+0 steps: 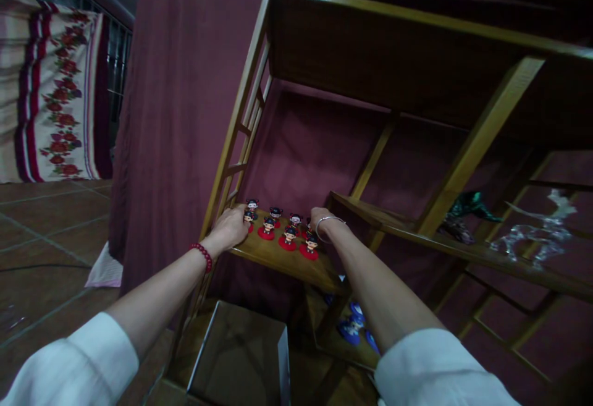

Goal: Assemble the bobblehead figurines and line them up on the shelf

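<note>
Black-haired figurines (pixel 290 236), red-based in front, stand in two rows on a shelf (pixel 273 261); left hand (pixel 231 228) at their nine o'clock, right hand (pixel 322 219) near two, fingers (pixel 241 227) curled; whether gripping, I cannot tell.

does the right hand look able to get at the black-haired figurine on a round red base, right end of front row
Probably yes: the right hand is close by, and nothing stands before that figurine on the brown wooden shelf, though that hand's grip is hidden.
</note>
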`<move>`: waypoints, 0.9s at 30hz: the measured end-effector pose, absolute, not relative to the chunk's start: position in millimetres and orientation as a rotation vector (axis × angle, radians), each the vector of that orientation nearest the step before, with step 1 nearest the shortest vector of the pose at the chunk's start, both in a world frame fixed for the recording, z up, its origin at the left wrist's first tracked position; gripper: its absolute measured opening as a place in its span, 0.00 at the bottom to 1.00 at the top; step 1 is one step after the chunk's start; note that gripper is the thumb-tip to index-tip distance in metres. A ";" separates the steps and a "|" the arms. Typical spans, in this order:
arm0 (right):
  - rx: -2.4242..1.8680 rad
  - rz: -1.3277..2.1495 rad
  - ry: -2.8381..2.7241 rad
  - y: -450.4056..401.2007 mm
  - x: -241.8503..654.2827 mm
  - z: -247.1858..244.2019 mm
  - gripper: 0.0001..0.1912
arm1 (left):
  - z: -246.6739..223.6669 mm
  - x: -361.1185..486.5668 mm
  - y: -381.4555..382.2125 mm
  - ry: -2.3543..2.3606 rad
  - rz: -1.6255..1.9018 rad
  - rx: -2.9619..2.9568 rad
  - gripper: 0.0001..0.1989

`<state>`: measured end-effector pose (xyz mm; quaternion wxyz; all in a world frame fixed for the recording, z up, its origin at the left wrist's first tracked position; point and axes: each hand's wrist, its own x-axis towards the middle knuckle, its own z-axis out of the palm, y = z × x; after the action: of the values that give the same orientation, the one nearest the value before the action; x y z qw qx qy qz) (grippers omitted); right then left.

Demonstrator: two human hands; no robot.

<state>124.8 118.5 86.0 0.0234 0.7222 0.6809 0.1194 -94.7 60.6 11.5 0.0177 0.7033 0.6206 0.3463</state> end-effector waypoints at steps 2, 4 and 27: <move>2.219 0.365 2.075 119.3 124.7 87.3 0.21 | 10.9 -94.7 61.4 1.926 1.085 2.192 0.21; 2.209 0.373 2.064 121.7 125.6 88.3 0.22 | 10.0 -95.0 62.5 1.918 1.094 2.204 0.21; 1.881 0.368 2.659 124.9 53.3 114.9 0.19 | 14.9 -93.6 57.9 1.923 1.086 2.145 0.22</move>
<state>53.3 124.9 114.9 -0.0682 0.5726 0.8092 0.1121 -93.6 57.9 14.9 0.0314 0.6964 0.6242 0.3527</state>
